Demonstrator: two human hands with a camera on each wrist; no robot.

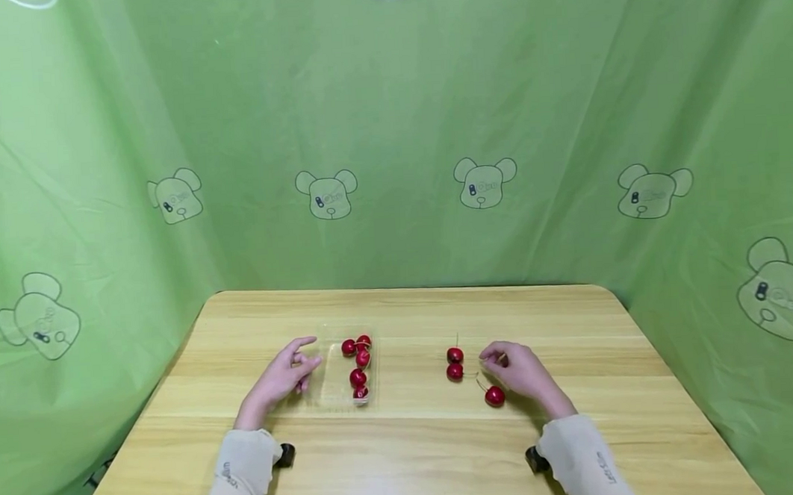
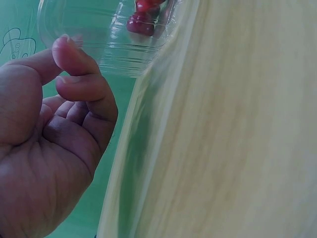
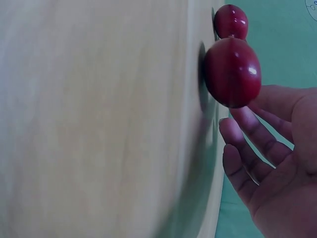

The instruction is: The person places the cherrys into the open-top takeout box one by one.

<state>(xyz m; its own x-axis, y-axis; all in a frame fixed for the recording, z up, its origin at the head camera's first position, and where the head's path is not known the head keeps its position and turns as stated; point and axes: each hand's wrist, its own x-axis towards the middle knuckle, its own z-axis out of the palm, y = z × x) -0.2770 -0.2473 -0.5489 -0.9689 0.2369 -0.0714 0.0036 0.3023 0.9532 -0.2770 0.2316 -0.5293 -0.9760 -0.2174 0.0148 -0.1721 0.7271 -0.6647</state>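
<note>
A clear plastic box (image 1: 334, 409) stands left of the table's middle, several red cherries (image 1: 358, 378) along its right side. At its left edge is my left hand (image 1: 287, 373), fingers loosely bent and holding nothing; whether a fingertip touches the box I cannot tell. Two cherries (image 1: 454, 355) with stems lie close together on the tabletop to the right, and a third cherry (image 1: 495, 396) sits nearer me. My right hand (image 1: 519, 368) hovers just beside them with loosely curved fingers. In the right wrist view, a large near cherry (image 3: 233, 73) hides some of its fingertips.
The pale wooden table (image 1: 414, 463) has rounded far corners. Green curtain (image 1: 390, 128) printed with bear heads hangs behind it and at both sides. A dark wrist device (image 1: 285, 455) shows at my left sleeve and another device (image 1: 536, 460) at my right.
</note>
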